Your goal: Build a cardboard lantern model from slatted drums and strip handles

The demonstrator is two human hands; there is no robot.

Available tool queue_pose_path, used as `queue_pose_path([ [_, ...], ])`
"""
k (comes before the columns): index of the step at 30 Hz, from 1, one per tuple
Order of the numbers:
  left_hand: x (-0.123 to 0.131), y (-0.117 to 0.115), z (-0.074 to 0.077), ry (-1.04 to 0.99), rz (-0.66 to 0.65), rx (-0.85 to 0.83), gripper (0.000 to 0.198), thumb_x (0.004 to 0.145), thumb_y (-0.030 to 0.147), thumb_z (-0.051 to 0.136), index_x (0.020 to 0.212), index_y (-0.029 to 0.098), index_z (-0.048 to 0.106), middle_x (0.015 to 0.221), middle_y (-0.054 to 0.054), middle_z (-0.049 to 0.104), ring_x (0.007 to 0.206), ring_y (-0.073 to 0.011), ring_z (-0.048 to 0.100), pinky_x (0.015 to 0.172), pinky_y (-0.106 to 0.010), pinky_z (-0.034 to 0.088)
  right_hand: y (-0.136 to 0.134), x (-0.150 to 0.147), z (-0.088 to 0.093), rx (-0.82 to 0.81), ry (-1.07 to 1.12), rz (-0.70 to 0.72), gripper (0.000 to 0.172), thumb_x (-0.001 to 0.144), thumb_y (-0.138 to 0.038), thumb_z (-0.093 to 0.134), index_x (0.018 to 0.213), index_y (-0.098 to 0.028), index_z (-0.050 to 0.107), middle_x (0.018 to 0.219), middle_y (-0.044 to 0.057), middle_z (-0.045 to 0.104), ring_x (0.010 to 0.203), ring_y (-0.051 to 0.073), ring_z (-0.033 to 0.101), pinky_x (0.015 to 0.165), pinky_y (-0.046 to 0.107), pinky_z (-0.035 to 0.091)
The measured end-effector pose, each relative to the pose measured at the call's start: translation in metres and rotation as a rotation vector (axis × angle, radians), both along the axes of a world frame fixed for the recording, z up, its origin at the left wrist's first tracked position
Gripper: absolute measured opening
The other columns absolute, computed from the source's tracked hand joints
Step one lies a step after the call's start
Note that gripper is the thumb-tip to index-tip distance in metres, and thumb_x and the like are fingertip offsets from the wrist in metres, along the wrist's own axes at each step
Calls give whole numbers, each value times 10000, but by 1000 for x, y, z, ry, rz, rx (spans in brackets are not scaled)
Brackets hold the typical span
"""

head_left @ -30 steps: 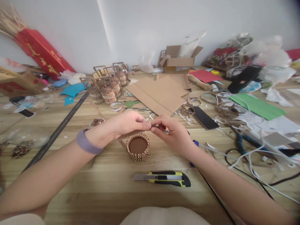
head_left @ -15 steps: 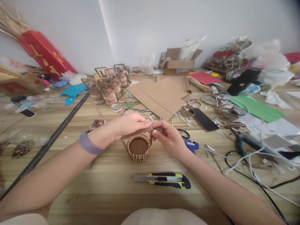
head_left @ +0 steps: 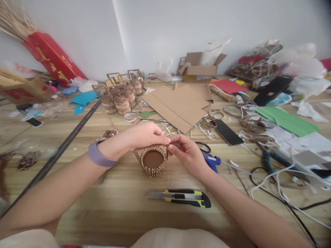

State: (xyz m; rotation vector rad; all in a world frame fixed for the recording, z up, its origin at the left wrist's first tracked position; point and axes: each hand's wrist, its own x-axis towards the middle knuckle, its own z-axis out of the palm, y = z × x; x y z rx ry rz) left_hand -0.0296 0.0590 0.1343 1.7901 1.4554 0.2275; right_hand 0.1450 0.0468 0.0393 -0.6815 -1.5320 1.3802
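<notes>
A small round basket (head_left: 154,162) of short sticks with a brown base stands in front of me, its stick ends ringing the rim. A thin brown strip handle (head_left: 137,157) rises from its sides. My left hand (head_left: 147,136), with a purple band on the wrist, pinches the top of the handle from behind the basket. My right hand (head_left: 184,151) pinches at the handle's right corner, fingertips meeting those of the left. The fingers hide most of the top bar. Nearer to me lies a yellow and black utility knife (head_left: 181,197), its blade pointing left.
Finished baskets with handles (head_left: 122,105) stand at back left, beside a roll of tape (head_left: 130,117). Flat cardboard (head_left: 178,106) lies ahead. Rightward are a phone (head_left: 229,132), a blue tool (head_left: 212,161), strip coils and cables (head_left: 278,179). A long black bar (head_left: 67,144) crosses the left.
My left fingertips have slid slightly right along the handle, closer against the right fingertips. The basket stays put. The whole view has shifted a little.
</notes>
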Motion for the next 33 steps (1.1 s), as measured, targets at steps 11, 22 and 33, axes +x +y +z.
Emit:
queue_pose_path([
  [11,3,1,-4,-12,-20,5,297,711,462,593,599,187,583,516,50,404,495,-111,349,487,-260,220,-5,-1,1,-32,17,-28,368,793,-555,721,860,-219,586,694,-24,615,625,131,602,622,291,527],
  [22,2,-36,0,163,24,785,282,917,339,446,742,204,622,773,-25,644,815,-198,554,741,-320,404,-6,-3,1,-42,48,-35,379,777,-559,738,867,-226,581,670,-33,599,612,132,597,606,294,522],
  [33,35,-98,-108,567,238,979,182,916,324,589,891,182,699,825,-98,692,822,-289,588,688,-403,412,-10,-8,-4,-73,79,-48,371,765,-534,754,866,-220,583,676,-35,594,589,123,592,546,265,497],
])
